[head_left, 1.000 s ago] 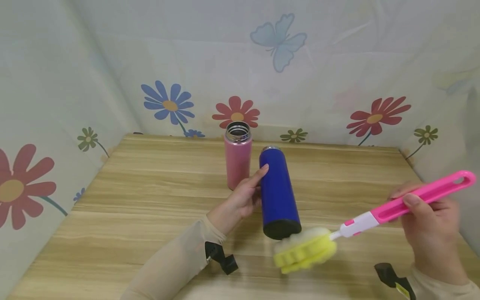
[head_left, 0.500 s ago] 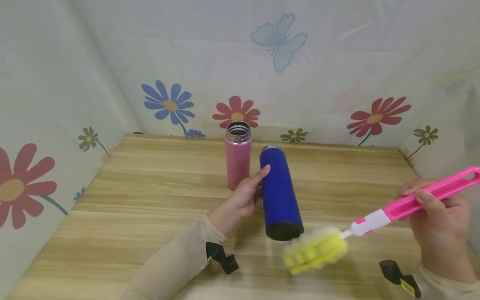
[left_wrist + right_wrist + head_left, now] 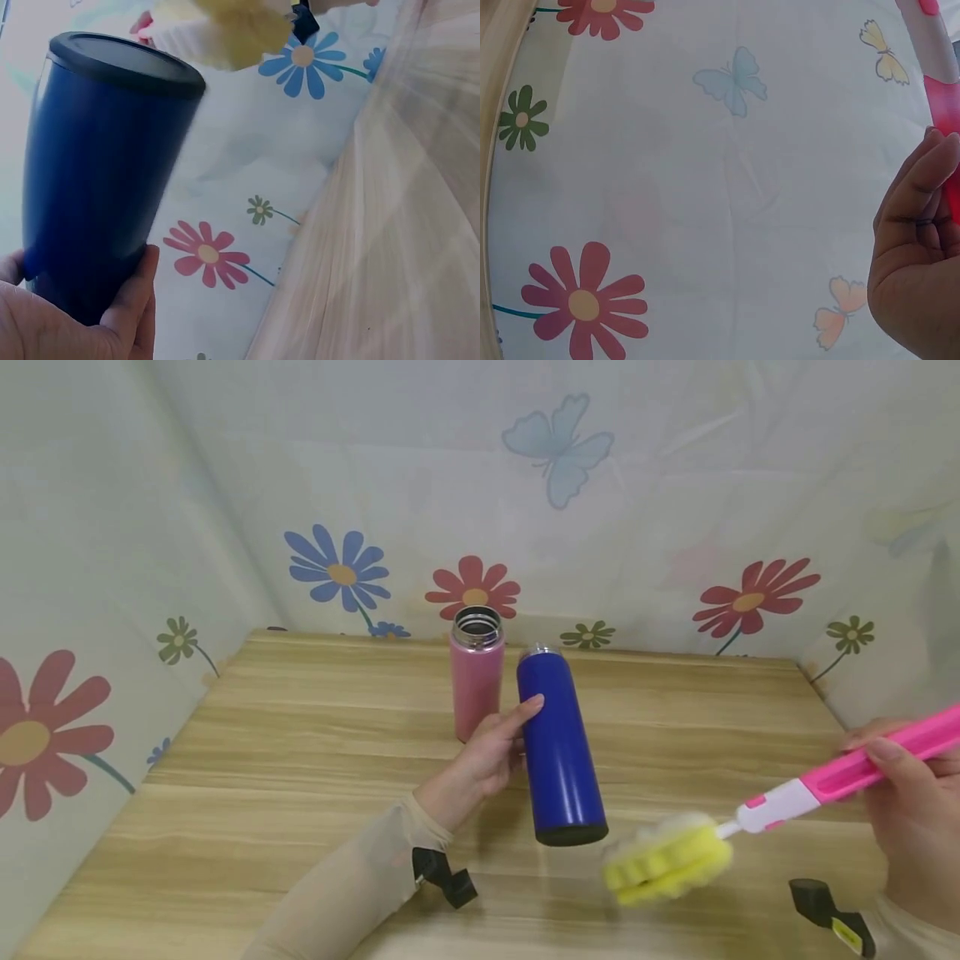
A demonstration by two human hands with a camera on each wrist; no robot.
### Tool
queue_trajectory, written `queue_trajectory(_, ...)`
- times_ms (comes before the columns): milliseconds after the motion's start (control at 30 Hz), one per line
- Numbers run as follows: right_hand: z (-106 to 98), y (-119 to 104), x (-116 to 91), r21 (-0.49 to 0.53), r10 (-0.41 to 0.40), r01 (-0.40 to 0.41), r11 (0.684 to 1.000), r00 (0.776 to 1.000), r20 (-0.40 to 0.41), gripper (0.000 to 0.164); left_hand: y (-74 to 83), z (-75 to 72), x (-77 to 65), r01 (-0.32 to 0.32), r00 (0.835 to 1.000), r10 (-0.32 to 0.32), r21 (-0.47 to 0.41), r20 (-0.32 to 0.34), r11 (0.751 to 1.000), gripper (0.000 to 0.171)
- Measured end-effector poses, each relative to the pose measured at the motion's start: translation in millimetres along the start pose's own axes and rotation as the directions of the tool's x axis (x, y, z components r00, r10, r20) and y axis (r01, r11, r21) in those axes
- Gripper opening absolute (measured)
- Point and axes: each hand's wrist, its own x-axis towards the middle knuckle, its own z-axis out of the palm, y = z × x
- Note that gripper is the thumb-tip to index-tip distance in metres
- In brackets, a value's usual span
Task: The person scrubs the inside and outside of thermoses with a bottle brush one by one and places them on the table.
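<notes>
My left hand [image 3: 487, 760] grips a blue thermos bottle [image 3: 562, 752] around its middle. The bottle is tilted, its metal neck pointing away and its black base toward me; the left wrist view shows that base [image 3: 127, 64] up close. In my right hand [image 3: 915, 810] is a bottle brush with a pink handle [image 3: 847, 774], a white collar and a yellow sponge head [image 3: 667, 860]. The sponge, slightly blurred, is to the right of the blue bottle's base. The right wrist view catches my fingers [image 3: 922, 187] curled round the pink handle.
A pink thermos bottle [image 3: 477, 685] without a lid stands upright just behind my left hand. The wooden table [image 3: 300, 760] meets a white sheet [image 3: 375, 460] with printed flowers at the back and sides.
The brush and my right hand have moved steadily to the right, away from the blue bottle's base. The bottle's base has tipped down a little; the pink bottle stays put.
</notes>
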Motion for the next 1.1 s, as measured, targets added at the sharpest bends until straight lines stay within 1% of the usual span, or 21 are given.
queue_trajectory(67, -3, -1, 0, -0.07, 0.013, -0.014, 0.997, 1.0, -0.022, 0.032, 0.8, 0.7, -0.1, -0.008, 1.0, 0.008, 0.029, 0.009, 1.0, 0.054)
queue_trajectory(100, -4, -2, 0, -0.126, 0.026, -0.03, 0.992, 0.999, -0.03, 0.032, 1.3, 1.1, -0.2, -0.013, 1.0, 0.012, 0.046, 0.014, 0.999, 0.055)
queue_trajectory(133, -5, -3, 0, -0.195, 0.038, -0.046, 0.98, 0.998, -0.045, 0.032, 1.6, 1.5, -0.3, -0.017, 1.0, 0.016, 0.062, 0.019, 0.998, 0.057)
queue_trajectory(167, -6, -4, -1, -0.296, 0.053, -0.075, 0.952, 0.995, -0.08, 0.031, 1.9, 1.8, -0.2, -0.022, 1.0, 0.02, 0.082, 0.024, 0.996, 0.058)
queue_trajectory(200, -7, -5, -2, -0.391, 0.072, -0.109, 0.914, 0.992, -0.107, 0.03, 2.1, 2.3, -0.2, -0.022, 0.999, 0.019, 0.098, 0.026, 0.995, 0.06)
queue_trajectory(267, -9, -7, -3, -0.555, 0.114, -0.18, 0.812, 0.982, -0.152, 0.027, 2.4, 3.1, 0.1, -0.027, 0.999, 0.023, 0.124, 0.031, 0.992, 0.062)
queue_trajectory(300, -9, -8, -4, -0.619, 0.135, -0.215, 0.755, 0.975, -0.174, 0.026, 2.6, 3.4, 0.2, -0.028, 0.999, 0.024, 0.134, 0.034, 0.991, 0.063)
queue_trajectory(367, -10, -8, -4, -0.7, 0.17, -0.27, 0.661, 0.963, -0.211, 0.023, 2.7, 3.4, 0.9, -0.04, 0.999, 0.033, 0.154, 0.043, 0.987, 0.064)
queue_trajectory(433, -11, -8, -3, -0.726, 0.202, -0.298, 0.62, 0.955, -0.219, 0.022, 3.3, 3.8, 1.4, -0.052, 0.998, 0.045, 0.172, 0.047, 0.984, 0.063)
queue_trajectory(500, -12, -8, -3, -0.731, 0.231, -0.324, 0.601, 0.946, -0.229, 0.021, 3.9, 4.8, 2.0, -0.068, 0.997, 0.06, 0.203, 0.043, 0.977, 0.06)
queue_trajectory(533, -12, -7, -2, -0.735, 0.236, -0.321, 0.597, 0.946, -0.221, 0.021, 4.1, 5.3, 2.4, -0.08, 0.996, 0.072, 0.221, 0.042, 0.972, 0.059)
queue_trajectory(567, -13, -6, -2, -0.745, 0.241, -0.32, 0.585, 0.946, -0.217, 0.022, 4.5, 6.4, 2.8, -0.089, 0.996, 0.082, 0.24, 0.036, 0.967, 0.057)
queue_trajectory(633, -13, -5, -1, -0.751, 0.24, -0.297, 0.59, 0.952, -0.188, 0.023, 4.9, 8.7, 4.0, -0.109, 0.994, 0.106, 0.268, 0.025, 0.957, 0.055)
queue_trajectory(700, -13, -3, -1, -0.762, 0.239, -0.275, 0.587, 0.957, -0.161, 0.024, 4.6, 10.8, 6.3, -0.14, 0.99, 0.141, 0.304, 0.016, 0.942, 0.053)
queue_trajectory(800, -13, 0, -1, -0.76, 0.24, -0.253, 0.599, 0.962, -0.131, 0.025, 4.3, 14.3, 10.4, -0.186, 0.981, 0.195, 0.342, 0.009, 0.921, 0.054)
queue_trajectory(900, -12, 2, -1, -0.779, 0.239, -0.218, 0.588, 0.967, -0.089, 0.028, 3.9, 17.4, 14.8, -0.227, 0.969, 0.248, 0.41, 0.001, 0.884, 0.059)
queue_trajectory(1000, -11, 5, -1, -0.789, 0.238, -0.187, 0.586, 0.97, -0.054, 0.031, 4.2, 20.6, 18.9, -0.255, 0.957, 0.292, 0.468, -0.006, 0.846, 0.063)
queue_trajectory(1033, -11, 6, -1, -0.788, 0.24, -0.187, 0.587, 0.969, -0.051, 0.03, 4.4, 21.5, 20.3, -0.26, 0.953, 0.304, 0.492, -0.01, 0.831, 0.065)
queue_trajectory(1100, -11, 8, -2, -0.781, 0.251, -0.194, 0.593, 0.967, -0.049, 0.03, 4.6, 23.5, 23.8, -0.269, 0.946, 0.324, 0.517, -0.016, 0.812, 0.067)
